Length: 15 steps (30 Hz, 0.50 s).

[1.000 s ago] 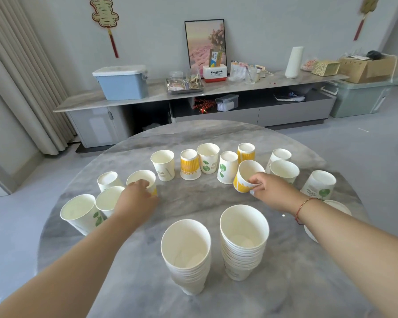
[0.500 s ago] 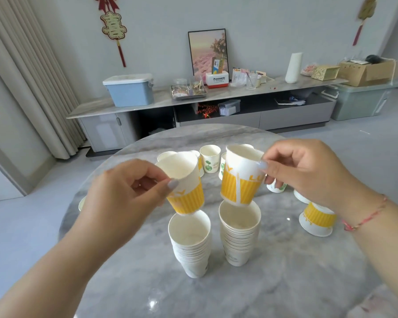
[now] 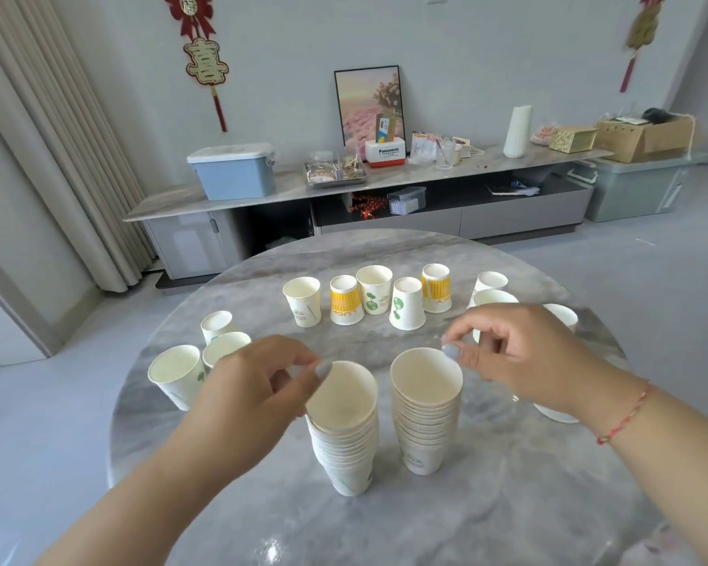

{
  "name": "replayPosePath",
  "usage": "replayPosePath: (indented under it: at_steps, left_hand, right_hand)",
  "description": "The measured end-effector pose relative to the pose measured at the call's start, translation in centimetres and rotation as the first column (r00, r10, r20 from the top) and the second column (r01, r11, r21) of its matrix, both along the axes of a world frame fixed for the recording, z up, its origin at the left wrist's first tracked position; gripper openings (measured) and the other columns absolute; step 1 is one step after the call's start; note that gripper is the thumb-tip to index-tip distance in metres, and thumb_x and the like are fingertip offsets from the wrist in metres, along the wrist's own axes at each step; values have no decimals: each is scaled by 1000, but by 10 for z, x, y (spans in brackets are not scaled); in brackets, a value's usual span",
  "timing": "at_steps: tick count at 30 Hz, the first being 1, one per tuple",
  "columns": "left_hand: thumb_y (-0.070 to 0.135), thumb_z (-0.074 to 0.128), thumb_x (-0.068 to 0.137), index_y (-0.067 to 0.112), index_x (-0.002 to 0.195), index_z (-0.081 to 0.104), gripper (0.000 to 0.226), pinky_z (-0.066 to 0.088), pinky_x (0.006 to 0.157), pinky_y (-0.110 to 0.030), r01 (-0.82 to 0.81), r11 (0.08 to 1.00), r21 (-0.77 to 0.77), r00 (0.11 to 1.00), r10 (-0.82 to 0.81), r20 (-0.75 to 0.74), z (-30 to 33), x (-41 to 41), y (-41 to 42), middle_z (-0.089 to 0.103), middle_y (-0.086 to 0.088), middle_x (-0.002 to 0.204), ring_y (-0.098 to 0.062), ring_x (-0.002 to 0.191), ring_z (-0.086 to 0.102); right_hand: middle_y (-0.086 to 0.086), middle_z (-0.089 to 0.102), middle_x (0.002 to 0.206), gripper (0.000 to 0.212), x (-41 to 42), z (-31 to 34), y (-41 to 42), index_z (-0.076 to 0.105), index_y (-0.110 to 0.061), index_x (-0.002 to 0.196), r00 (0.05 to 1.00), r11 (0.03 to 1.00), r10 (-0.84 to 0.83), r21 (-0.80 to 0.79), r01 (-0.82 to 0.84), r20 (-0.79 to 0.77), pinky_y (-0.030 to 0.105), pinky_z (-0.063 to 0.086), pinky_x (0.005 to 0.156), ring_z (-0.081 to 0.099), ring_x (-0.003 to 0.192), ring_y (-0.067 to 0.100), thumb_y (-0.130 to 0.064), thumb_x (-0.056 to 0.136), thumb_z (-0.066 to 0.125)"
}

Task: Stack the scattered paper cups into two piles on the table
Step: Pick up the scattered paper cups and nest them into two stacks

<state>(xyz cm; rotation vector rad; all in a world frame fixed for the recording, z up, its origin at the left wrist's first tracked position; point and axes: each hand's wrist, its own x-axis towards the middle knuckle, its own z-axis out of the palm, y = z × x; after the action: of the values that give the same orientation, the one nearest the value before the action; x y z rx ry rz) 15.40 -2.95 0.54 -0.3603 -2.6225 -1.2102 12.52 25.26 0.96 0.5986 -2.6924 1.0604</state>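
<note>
Two piles of nested paper cups stand side by side on the round marble table (image 3: 507, 504): the left pile (image 3: 344, 443) and the right pile (image 3: 424, 426). My left hand (image 3: 254, 394) hovers beside the left pile, its thumb tip touching the top cup's rim. My right hand (image 3: 520, 361) is by the right pile, thumb tip on that rim. Neither hand lifts a cup. Loose cups stand behind: a white one (image 3: 303, 301), a yellow-striped one (image 3: 346, 300), a green-leaf one (image 3: 407, 303), another yellow one (image 3: 437, 287). More cups sit at the left (image 3: 176, 373).
Further cups stand at the right (image 3: 492, 281), and one (image 3: 554, 412) is partly hidden under my right wrist. Beyond the table runs a low cabinet (image 3: 385, 185) with a blue storage box (image 3: 234, 171). A curtain (image 3: 58, 128) hangs at the left.
Both yellow-striped cups that my hands held above the piles have gone down into the piles. My fingers have loosened from them, and the view has tilted so more loose cups show.
</note>
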Motion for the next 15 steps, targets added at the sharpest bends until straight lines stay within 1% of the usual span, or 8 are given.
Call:
replayPosePath:
  at_steps: [3,5,6,7,9,11,12,15]
  left_hand:
    - [35,59,88,29,88,66,9,53,62,-36,-150,989,4,989,150,-4,-10,-17,-7,67,-5,60,-6,51,62]
    - [29,56,91,25,102,64,14,51,65,-33,-216,975,-46,976,217,0,-25,-33,-19,68,-2,80,-7,63,63]
    - [27,56,92,23,110,61,19,49,66,-32,-243,967,-81,969,245,19,-34,-42,-26,67,-2,93,-9,70,64]
    - [25,55,92,21,115,59,24,46,67,-32,-274,955,-111,958,281,50,-45,-51,-35,64,-2,106,-13,75,64]
    - [21,54,92,15,124,53,33,45,72,-33,-336,930,-152,925,356,132,-63,-64,-51,55,-4,123,-17,79,64]
    - [20,54,91,11,130,47,41,49,82,-39,-377,907,-188,893,410,187,-76,-77,-66,53,-8,129,-26,88,65]
    - [20,54,90,11,133,44,45,49,87,-43,-391,895,-215,878,433,204,-81,-81,-72,52,-11,131,-30,95,63]
    - [20,52,90,12,138,39,50,48,89,-42,-401,867,-296,853,471,224,-93,-98,-78,52,-14,133,-34,104,59]
  right_hand:
    - [-19,61,60,16,-17,-11,8,65,-26,75,993,992,-121,-33,121,6,18,39,53,55,58,11,-41,81,63]
    - [-15,63,61,11,-34,-22,16,64,-25,78,975,975,-221,-7,222,13,15,37,54,54,61,7,-35,83,63]
    - [-11,63,65,9,-43,-29,22,64,-24,83,962,962,-273,17,273,26,20,40,59,57,66,8,-33,83,62]
    - [-10,63,73,11,-54,-37,26,63,-23,91,946,947,-320,49,318,47,27,41,65,60,76,15,-32,84,61]
    - [-2,64,101,26,-73,-53,36,59,-19,109,917,920,-388,104,379,88,29,39,74,58,93,21,-29,85,60]
    - [5,55,127,38,-91,-67,43,52,-17,122,899,901,-426,132,413,100,29,36,80,54,107,25,-28,85,60]
    - [6,49,135,43,-98,-72,45,49,-17,126,893,895,-438,147,422,107,29,36,83,51,115,27,-28,86,60]
    - [8,35,147,56,-114,-84,49,36,-16,137,872,887,-454,186,423,184,33,34,96,37,131,28,-26,87,58]
